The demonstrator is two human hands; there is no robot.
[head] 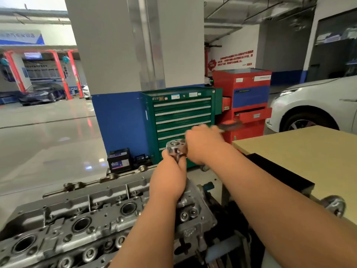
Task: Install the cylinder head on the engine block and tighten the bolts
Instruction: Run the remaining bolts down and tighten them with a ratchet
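Your left hand (169,176) has its fingers clamped just under the head of the ratchet (176,147) and your right hand (204,145) grips its handle, which points to 2 o'clock, over the cylinder head (77,219) lying at 7 o'clock, long axis 8-to-2.

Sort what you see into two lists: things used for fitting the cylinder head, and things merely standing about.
In use: cylinder head; ratchet wrench, left hand below its head, right hand on its handle.

Standing about: green tool cabinet, red tool cart, car battery, white car, tan table.
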